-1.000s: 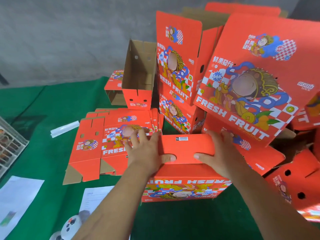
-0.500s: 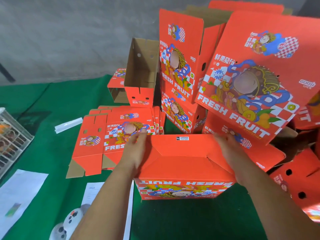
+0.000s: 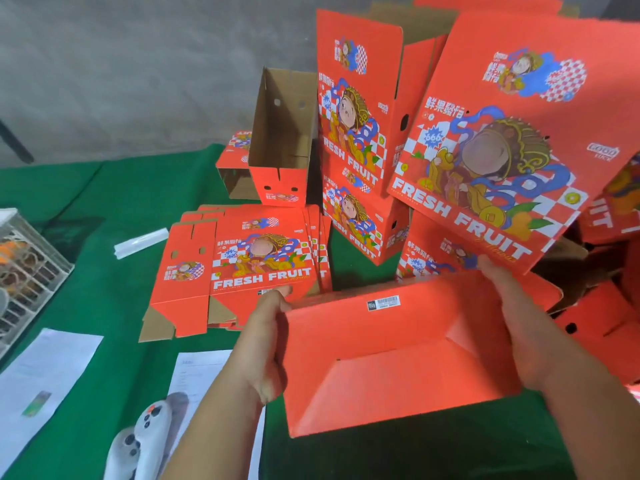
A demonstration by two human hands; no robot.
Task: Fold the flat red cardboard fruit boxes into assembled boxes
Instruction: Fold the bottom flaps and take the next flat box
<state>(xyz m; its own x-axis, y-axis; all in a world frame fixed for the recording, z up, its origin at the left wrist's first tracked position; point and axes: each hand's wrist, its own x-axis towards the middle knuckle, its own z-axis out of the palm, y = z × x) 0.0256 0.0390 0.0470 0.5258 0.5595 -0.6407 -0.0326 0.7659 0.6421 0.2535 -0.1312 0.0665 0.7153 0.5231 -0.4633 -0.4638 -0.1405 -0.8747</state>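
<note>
red box [image 3: 391, 362] btwn both hands, barcode sticker [image 3: 383, 302], flats [image 3: 256, 261] "fresh fruit"

Open green cloth [image 3: 114, 188] lies far left, between the crate [image 3: 24, 271] and the flat stack [image 3: 242, 265]. Ahead, the way is walled by stacked boxes [image 3: 356, 140] and a leaning box [image 3: 512, 133] overhanging the held box [image 3: 391, 358]. More boxes [image 3: 609, 327] crowd the right. Near left, papers [image 3: 45, 372] and controllers [image 3: 142, 441] cover the cloth; a dark strip of cloth lies bare below the held box.
</note>
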